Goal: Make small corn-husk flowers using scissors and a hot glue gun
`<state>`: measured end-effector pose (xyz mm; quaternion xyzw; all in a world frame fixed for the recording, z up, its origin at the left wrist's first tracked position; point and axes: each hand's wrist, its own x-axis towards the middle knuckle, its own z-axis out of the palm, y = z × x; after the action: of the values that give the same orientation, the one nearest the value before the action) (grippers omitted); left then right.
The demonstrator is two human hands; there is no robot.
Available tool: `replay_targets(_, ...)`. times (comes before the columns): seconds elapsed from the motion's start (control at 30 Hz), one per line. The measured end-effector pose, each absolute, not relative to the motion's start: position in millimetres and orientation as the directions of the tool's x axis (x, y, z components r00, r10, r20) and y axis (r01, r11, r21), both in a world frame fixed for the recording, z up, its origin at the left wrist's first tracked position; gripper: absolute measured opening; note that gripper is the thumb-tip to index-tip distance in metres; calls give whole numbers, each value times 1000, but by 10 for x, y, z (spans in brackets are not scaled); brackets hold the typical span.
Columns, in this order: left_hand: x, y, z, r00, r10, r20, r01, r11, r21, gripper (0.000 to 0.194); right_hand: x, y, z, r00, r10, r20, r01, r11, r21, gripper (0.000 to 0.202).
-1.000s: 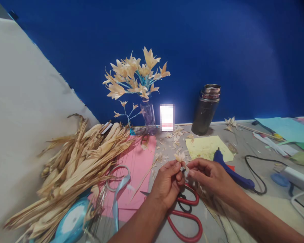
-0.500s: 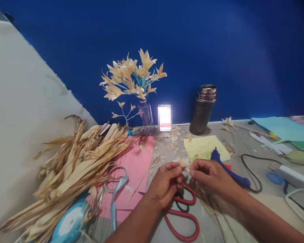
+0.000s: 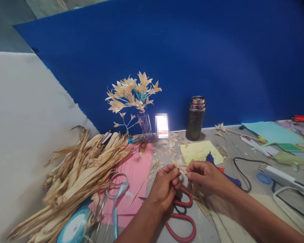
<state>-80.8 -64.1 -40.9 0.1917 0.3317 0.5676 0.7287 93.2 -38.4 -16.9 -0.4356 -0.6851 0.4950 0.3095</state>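
My left hand [image 3: 164, 187] pinches a small pale corn-husk flower [image 3: 177, 163] between thumb and fingers. At its right side, the closed thumb and fingertips of my right hand [image 3: 202, 172] grip a petal of the same flower. Red-handled scissors [image 3: 183, 224] lie beneath my hands, their blades partly hidden by my left wrist. A blue glue gun [image 3: 225, 173] rests just behind my right hand, near a yellow paper [image 3: 197, 148] littered with scraps. Finished husk flowers [image 3: 131, 89] on blue stems stand in a clear glass bottle [image 3: 145, 126] at the back.
Dried corn husks [image 3: 83, 172] are heaped at left over pink paper [image 3: 135, 170], beside a blue ribbon roll [image 3: 73, 226]. A dark flask [image 3: 195, 119] stands by the blue wall [image 3: 192, 50]. Cables and a white power strip [image 3: 281, 173] lie at right.
My view has tilted up slightly, so the things sit lower and a little left in the frame. Both hands stay on the husk flower, with little change in their grip.
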Motion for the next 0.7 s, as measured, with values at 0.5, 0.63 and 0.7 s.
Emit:
replay_targets(0.5,-577,320,-393,-149,978,-148,-506,53,861,25,1752,-409,-446,-118,993,5,959,115,-258,18)
replay_targets(0.63,-453,643,-463,-139,983,-117,-492,34,870,23,1743,-391,-469,-93,996,11,945,92,-313,21)
replay_targets(0.7,-420,729,-513,-126,986,-110,-493,35,869,22,1741,-379,-482,-85,996,-7,946,78,-315,22)
